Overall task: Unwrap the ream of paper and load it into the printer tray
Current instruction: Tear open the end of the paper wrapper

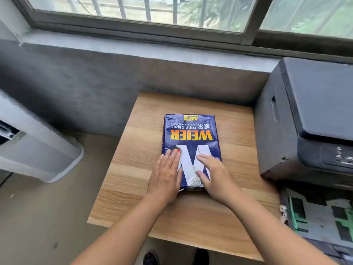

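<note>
A ream of paper (pixel 191 134) in a dark blue wrapper with yellow "WEIER" lettering lies flat on the wooden table (pixel 133 169), still fully wrapped. My left hand (pixel 166 175) rests flat on the near left part of the wrapper, fingers spread. My right hand (pixel 214 175) lies flat on its near right part, the thumb by the near end fold. A dark grey printer (pixel 305 119) stands at the right. Its paper tray (pixel 321 217) is pulled out in front of it, with green guides and no paper visible inside.
A grey concrete wall and window sill (pixel 133 48) run along the far side of the table. A white appliance (pixel 38 150) stands on the floor at the left. The toes of two dark shoes (pixel 150 258) show under the table's near edge.
</note>
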`<state>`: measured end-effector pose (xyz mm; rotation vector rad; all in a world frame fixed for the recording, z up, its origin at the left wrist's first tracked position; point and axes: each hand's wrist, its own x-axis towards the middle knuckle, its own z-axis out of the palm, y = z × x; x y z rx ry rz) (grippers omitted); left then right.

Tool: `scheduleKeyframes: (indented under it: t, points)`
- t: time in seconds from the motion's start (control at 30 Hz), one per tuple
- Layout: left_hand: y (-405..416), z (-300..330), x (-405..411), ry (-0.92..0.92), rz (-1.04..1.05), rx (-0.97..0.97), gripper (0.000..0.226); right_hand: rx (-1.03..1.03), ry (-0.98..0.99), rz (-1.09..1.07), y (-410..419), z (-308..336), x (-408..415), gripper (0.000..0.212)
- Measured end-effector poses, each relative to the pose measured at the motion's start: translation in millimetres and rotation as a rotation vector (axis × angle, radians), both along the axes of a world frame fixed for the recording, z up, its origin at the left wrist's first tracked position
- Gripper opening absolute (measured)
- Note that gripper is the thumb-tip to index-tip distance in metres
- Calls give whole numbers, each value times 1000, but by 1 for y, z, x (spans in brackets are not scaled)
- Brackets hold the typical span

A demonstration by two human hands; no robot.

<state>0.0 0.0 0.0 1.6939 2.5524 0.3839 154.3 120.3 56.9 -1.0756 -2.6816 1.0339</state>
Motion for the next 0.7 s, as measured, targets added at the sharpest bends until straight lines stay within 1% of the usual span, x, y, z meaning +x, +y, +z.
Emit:
scheduleKeyframes:
  t: [0.03, 0.07, 0.13, 0.23, 0.3, 0.4, 0.47, 0.53, 0.6, 0.7]
  points:
    - [2, -8, 1, 9, -2, -27, 59, 57, -79, 43, -3, -15, -3, 54]
    - [4, -14, 1, 2, 2, -32, 60, 131, -118, 84, -5, -26, -6, 58]
    - [3, -32, 5, 24, -14, -35, 60, 213, -164, 156, -14, -50, -7, 60]
    - [1, -47, 11, 5, -7, -45, 59, 369, -189, 179, -19, -76, -12, 58]
    - [-2, -53, 13, -6, 14, -51, 60, 414, -165, 136, -19, -79, -17, 51]
    - [-2, -53, 16, -11, 30, -60, 59, 463, -61, 77, -17, -80, -24, 24]
    - [0, -53, 15, -16, 33, -62, 58, 416, -31, 29, -14, -80, -28, 11]
    - [-1, -54, 15, -37, 36, -50, 57, 367, -32, -9, -9, -82, -29, 5]
    - [-2, -55, 15, -42, 28, -48, 58, 346, -35, -8, -1, -84, -31, 8]
    - [-3, -55, 13, -57, 16, -48, 58, 234, -19, -6, 10, -79, -35, 8]
